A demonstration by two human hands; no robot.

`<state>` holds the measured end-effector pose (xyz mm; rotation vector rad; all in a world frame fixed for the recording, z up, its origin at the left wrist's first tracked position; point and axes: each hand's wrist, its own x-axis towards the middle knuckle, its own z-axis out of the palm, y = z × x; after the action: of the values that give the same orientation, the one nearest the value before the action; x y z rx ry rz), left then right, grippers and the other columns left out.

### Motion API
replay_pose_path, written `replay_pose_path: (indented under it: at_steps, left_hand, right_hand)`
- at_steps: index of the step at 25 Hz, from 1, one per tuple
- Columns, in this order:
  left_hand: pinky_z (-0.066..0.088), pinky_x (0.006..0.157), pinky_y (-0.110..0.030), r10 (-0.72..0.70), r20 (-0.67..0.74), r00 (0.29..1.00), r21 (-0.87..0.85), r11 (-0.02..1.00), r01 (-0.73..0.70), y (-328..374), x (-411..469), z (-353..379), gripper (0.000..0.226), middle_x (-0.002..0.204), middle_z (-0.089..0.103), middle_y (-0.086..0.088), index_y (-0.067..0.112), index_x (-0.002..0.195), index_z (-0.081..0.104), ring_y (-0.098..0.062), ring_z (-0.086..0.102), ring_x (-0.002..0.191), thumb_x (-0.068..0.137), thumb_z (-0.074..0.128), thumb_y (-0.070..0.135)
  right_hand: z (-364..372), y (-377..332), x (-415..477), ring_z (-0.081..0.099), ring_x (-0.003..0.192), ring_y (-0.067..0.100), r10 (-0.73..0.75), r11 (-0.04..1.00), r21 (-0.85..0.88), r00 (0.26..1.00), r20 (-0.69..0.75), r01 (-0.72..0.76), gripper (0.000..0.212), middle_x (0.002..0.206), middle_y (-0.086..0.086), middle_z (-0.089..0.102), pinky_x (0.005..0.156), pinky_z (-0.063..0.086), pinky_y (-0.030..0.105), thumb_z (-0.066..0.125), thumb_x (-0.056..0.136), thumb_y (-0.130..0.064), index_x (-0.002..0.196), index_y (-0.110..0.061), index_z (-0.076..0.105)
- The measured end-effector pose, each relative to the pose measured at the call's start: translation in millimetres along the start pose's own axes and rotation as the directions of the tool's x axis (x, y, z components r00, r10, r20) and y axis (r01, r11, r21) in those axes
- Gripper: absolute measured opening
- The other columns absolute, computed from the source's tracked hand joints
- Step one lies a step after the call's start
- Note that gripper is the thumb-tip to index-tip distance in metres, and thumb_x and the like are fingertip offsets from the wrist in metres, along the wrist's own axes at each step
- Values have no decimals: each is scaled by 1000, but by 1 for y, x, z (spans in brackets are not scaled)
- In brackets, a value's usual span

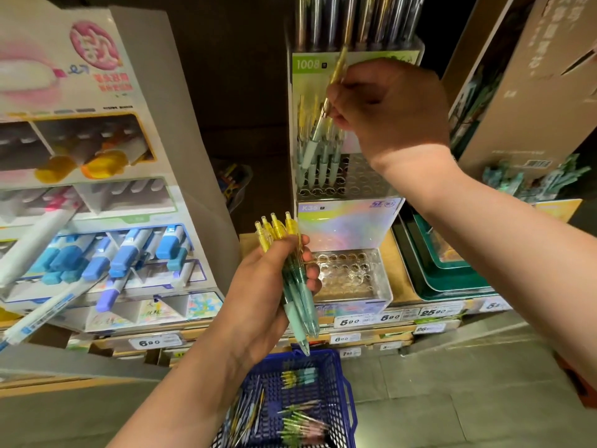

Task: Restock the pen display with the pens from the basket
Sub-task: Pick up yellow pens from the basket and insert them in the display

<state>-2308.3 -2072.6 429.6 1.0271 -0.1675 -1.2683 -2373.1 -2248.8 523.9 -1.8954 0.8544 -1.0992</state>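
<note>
**Shop shelving (106, 345): restock barely begun**

My left hand (268, 286) grips a bundle of pens (292, 295); more lie in the basket (347, 392) below. Few slots of the display (365, 179) are filled; my right hand (391, 114) pinches one pen (315, 132) above them.

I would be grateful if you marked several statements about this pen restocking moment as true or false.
1. The right hand pinches a single pen at the upper display. True.
2. The left hand is empty. False: it grips a bunch of pens with yellow tops.
3. The blue basket has pens in it. True.
4. The lower holder is packed with pens. False: its holes look empty.
5. Every hole of the upper display is filled. False: pens stand on its left side, and holes on the right are bare.
</note>
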Motion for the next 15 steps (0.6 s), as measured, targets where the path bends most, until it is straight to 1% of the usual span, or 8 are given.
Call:
replay_pose_path:
  at_steps: [1, 4, 6, 8, 10, 12, 13, 15]
  left_hand:
    - [47, 52, -28, -6, -6, 1000, 2, 1000, 6, 0, 0, 0, 17, 78, 55, -8, 2, 111, 59, -17, 52, 58, 103, 52, 14]
    - [46, 54, -28, -10, -16, 1000, 15, 1000, 10, -2, -1, 1, 17, 79, 54, -8, 1, 113, 59, -17, 52, 60, 103, 48, 11]
    - [47, 55, -28, -5, -22, 1000, 16, 1000, 5, -3, -2, -1, 17, 80, 53, -8, 1, 114, 59, -17, 52, 61, 104, 48, 11]
    - [49, 56, -27, 1, -17, 1000, 14, 1000, -1, -3, -3, -2, 18, 81, 54, -8, 1, 117, 59, -17, 54, 62, 104, 51, 11]
    - [53, 59, -27, 17, -7, 1000, 12, 1000, -17, -3, -4, -5, 22, 82, 56, -8, -1, 120, 60, -16, 56, 65, 104, 54, 13]
    - [56, 65, -28, 39, 6, 999, 15, 999, -39, -3, -6, -7, 26, 84, 60, -8, -2, 120, 62, -17, 60, 69, 101, 58, 16]
    - [58, 67, -29, 48, 13, 999, 21, 999, -48, -2, -6, -8, 26, 85, 62, -8, -2, 118, 63, -17, 62, 71, 99, 60, 17]
    - [59, 69, -29, 64, 17, 998, 38, 997, -64, -2, -6, -9, 24, 88, 65, -9, 0, 112, 65, -18, 65, 74, 98, 61, 19]
  right_hand:
    - [2, 1, 1, 75, 77, 15, -16, 1000, -20, 1000, -2, 16, 2, 82, -1, 77, 83, 61, 39, 72, 90, -21, 90, -22, 74]
    - [3, 1, 5, 74, 79, 13, -45, 994, -99, 998, -32, 41, 12, 84, -3, 77, 85, 59, 38, 72, 89, -26, 97, -18, 76]
    - [5, 0, 3, 74, 80, 11, -46, 987, -153, 999, 3, 46, 15, 85, -5, 77, 86, 59, 38, 72, 88, -29, 97, -18, 76]
    - [7, 0, -1, 73, 78, 7, -50, 979, -196, 998, 38, 57, 13, 82, -9, 75, 86, 58, 33, 74, 87, -30, 94, -20, 76]
    - [9, 1, -5, 71, 78, 5, -66, 954, -284, 993, 93, 90, 12, 79, -14, 71, 86, 55, 23, 75, 87, -31, 94, -22, 76]
    - [12, 4, -9, 68, 79, 1, -38, 920, -381, 987, 155, 95, 13, 76, -17, 66, 77, 46, 4, 74, 87, -33, 95, -23, 77]
    - [14, 6, -11, 66, 76, -1, -16, 909, -408, 985, 174, 87, 13, 75, -17, 64, 72, 41, -2, 73, 88, -34, 95, -23, 77]
    - [16, 7, -12, 60, 69, -3, 16, 907, -417, 983, 185, 64, 12, 73, -20, 61, 67, 35, -7, 72, 90, -33, 96, -24, 76]
